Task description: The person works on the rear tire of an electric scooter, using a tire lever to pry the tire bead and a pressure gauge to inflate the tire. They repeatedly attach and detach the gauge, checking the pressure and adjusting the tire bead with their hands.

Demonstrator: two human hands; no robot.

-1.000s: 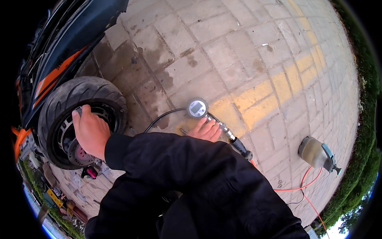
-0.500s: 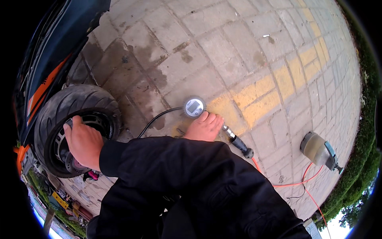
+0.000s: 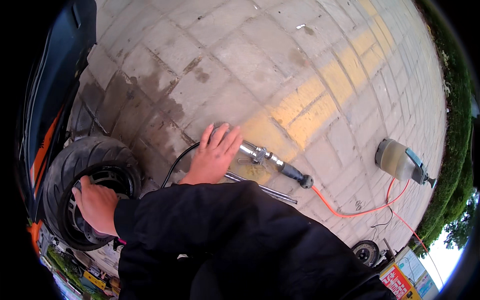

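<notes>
My arms cross, the right sleeve over the left. My right hand (image 3: 97,205) is on the left, closed at the rim of a wheel with a black tyre (image 3: 82,157); what lies under its fingertips is hidden. My left hand (image 3: 212,157) comes from behind the right sleeve. Its fingers are apart and lie over the round gauge of a tyre inflator (image 3: 250,150), hiding the display. From the gauge a black hose (image 3: 176,162) curves down behind the sleeve. The inflator's other end joins a black coupling (image 3: 292,172) on an orange air hose (image 3: 345,215).
A chrome metal bar (image 3: 262,188) lies beside the inflator. To the right a spray bottle (image 3: 395,157) with a teal trigger rests on the paving. A small wheel (image 3: 366,252) and a signboard (image 3: 397,280) are lower right. Dark vehicle bodywork (image 3: 57,80) borders the left, a hedge the right.
My left hand has loosened from the inflator's body, and its fingers now spread over the gauge. The whole view has shifted, uncovering the metal bar. My right hand stays at the wheel.
</notes>
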